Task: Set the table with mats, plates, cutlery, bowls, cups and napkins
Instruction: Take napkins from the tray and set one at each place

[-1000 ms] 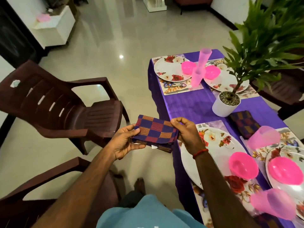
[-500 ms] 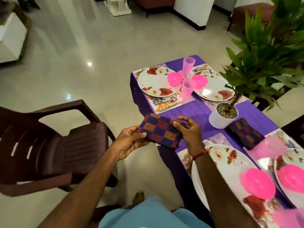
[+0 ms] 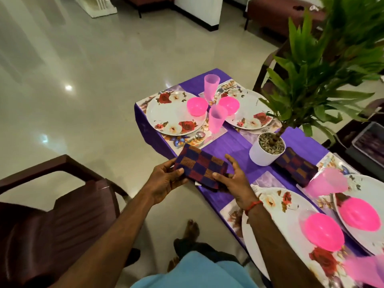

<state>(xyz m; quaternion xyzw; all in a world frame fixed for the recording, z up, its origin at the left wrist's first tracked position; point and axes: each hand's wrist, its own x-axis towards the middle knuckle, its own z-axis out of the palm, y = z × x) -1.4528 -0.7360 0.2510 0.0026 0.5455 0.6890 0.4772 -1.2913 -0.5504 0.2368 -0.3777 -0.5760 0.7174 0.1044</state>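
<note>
**Checked napkin held at the table's near-left edge**

We lose the nearest pink cup (image 3: 367,271) to blur at the frame's corner, and the near plate (image 3: 276,225) runs under the right forearm. A small shiny piece beside the far plate (image 3: 166,115) may be cutlery, but we cannot tell. The left hand (image 3: 166,179) grips the folded napkin (image 3: 199,165) at its left end. The right hand (image 3: 234,181) pins the right end under its thumb, with its fingers loosely spread behind. The napkin hangs over the edge of the purple tablecloth (image 3: 226,146), between two floral place settings. A white plant pot (image 3: 264,154) stands mid-table, just beside a second napkin (image 3: 297,167). A brown plastic chair (image 3: 62,215) stands on the glossy tiled floor (image 3: 83,59).
</note>
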